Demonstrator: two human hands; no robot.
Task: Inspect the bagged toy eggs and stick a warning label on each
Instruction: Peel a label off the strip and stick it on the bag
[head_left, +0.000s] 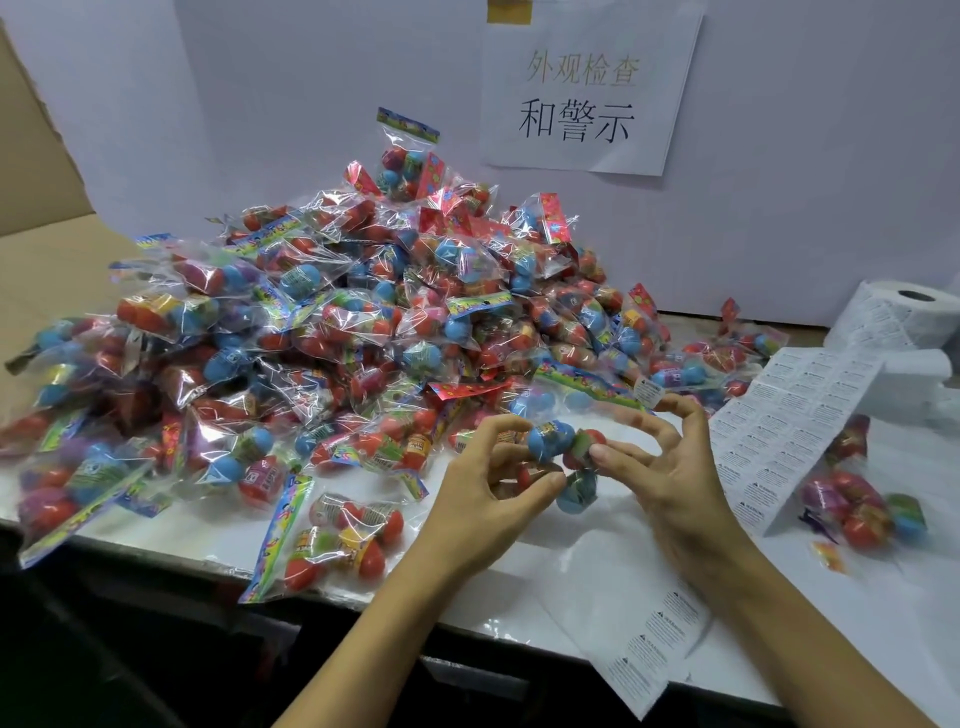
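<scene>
At the near edge of the bench (519, 577), a used label backing strip (644, 644) hangs over the rim, just in front of the held bag (563, 452). Both hands meet over that bag: the left hand (488, 499) curls its fingers (506, 434) and thumb round the blue egg end, and the right hand (670, 467) pinches the other side, with a small white warning label (648, 391) showing at its raised fingertips on the bag's printed header. So both sets of fingers are clenched on the bag, which is lifted a little above the bench. It looks light; the clear film is soft, crinkly and probably slippery, while the plastic eggs inside are hard and roll against each other. The best hold seems to be through the film on an egg, or on the flat header where a label sits smooth. Right of the held bag lies the label sheet (789, 431), with another bag (862, 509) beyond its lower end. Left of and behind the held bag rises the big pile of bagged eggs (322, 332). Farther right at the back stands the label roll (893, 317), and above the pile a paper sign (587, 93) hangs on the wall
</scene>
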